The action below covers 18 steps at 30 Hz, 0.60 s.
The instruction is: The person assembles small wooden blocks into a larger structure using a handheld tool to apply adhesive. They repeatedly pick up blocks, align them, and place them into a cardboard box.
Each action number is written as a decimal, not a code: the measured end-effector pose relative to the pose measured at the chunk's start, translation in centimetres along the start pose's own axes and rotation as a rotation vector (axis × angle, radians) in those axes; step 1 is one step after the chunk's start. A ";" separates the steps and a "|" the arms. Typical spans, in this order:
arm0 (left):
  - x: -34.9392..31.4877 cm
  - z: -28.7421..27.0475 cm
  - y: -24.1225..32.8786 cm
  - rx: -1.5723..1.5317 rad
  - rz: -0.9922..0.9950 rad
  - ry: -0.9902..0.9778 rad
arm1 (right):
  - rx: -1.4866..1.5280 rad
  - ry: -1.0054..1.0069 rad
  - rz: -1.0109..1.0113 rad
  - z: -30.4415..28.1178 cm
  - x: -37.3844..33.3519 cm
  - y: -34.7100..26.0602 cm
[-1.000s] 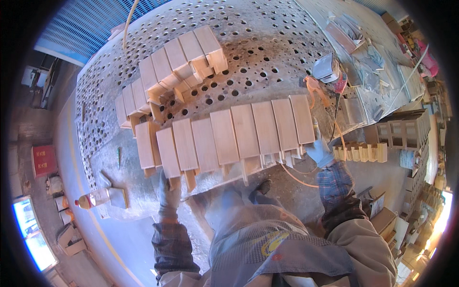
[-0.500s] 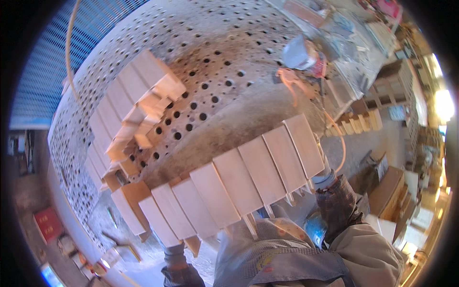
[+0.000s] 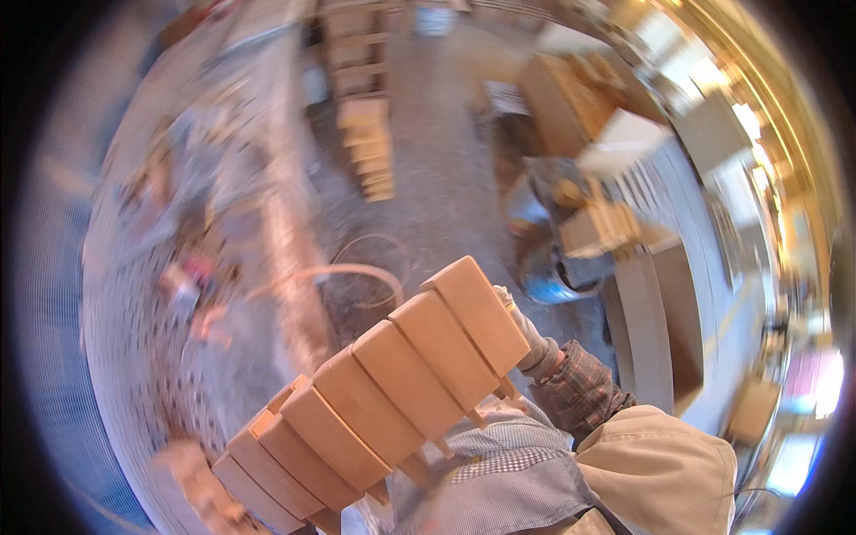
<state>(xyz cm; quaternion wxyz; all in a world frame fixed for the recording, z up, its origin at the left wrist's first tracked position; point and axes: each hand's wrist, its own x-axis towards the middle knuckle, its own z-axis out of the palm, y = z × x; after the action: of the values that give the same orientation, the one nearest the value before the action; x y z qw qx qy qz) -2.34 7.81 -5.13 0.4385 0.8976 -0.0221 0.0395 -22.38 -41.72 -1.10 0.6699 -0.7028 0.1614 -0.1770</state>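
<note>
A row of several wooden pieces (image 3: 370, 392) with flat rectangular faces lies pressed side by side in front of my body, slanting from lower left up to the right. Thin wooden ends stick out along its near edge. My right hand (image 3: 526, 334), in a pale glove under a plaid sleeve, closes against the right end of the row, its fingers partly hidden behind the last piece. The row's left end runs down to the lower edge, and my left hand does not show there. Another group of wooden pieces (image 3: 201, 486) sits blurred at the lower left.
A table with a perforated top (image 3: 125, 303) fills the left side. An orange hose (image 3: 357, 270) curves off its edge. Stepped wooden pieces (image 3: 370, 152) stand on the floor ahead. To the right are a blue bucket (image 3: 553, 283) and a large open box (image 3: 646, 330).
My view has swung to the right, away from the perforated table. The row of wooden pieces has come along with me, and my left cuff has gone out of sight.
</note>
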 end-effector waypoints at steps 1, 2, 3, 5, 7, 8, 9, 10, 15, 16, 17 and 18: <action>0.4 3.5 3.4 -0.027 0.051 -0.069 | 0.032 0.081 0.034 -4.3 -1.9 -0.6; 0.4 7.0 6.7 -0.041 0.109 -0.129 | 0.121 0.173 0.070 -8.6 -4.1 -0.9; 0.5 11.1 9.7 -0.060 0.159 -0.190 | 0.202 0.249 0.004 -12.2 -5.7 -0.2; -0.7 19.7 13.7 -0.111 0.162 -0.369 | 0.192 0.394 0.026 -19.1 -11.5 1.7; -0.3 27.3 16.9 -0.166 0.230 -0.553 | 0.152 0.597 0.024 -21.6 -14.7 5.6; -0.5 31.3 18.2 -0.191 0.266 -0.662 | 0.131 0.711 0.024 -22.4 -16.6 7.8; 0.0 34.9 19.5 -0.207 0.290 -0.748 | 0.098 0.830 0.017 -23.2 -18.0 9.3; 0.2 38.6 20.8 -0.230 0.317 -0.827 | 0.163 0.925 -0.019 -24.0 -19.3 10.9; -2.8 56.2 28.8 -0.305 0.465 -1.277 | 0.721 1.199 -0.081 -28.7 -24.9 14.7; -3.9 59.5 30.8 -0.318 0.487 -1.365 | 0.541 1.290 -0.025 -29.5 -25.7 15.3; -5.5 62.8 32.8 -0.325 0.508 -1.446 | 0.376 1.376 0.000 -30.0 -26.2 15.5; -7.8 65.9 34.8 -0.340 0.536 -1.516 | 0.226 1.464 0.034 -31.6 -27.2 16.6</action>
<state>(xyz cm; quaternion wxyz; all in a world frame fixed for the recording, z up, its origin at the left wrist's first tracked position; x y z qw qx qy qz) -9.32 -65.48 -18.86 0.4102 0.5662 -0.5316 -0.4780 -60.99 -57.91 -17.30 0.4618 -0.3290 0.5585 -0.6055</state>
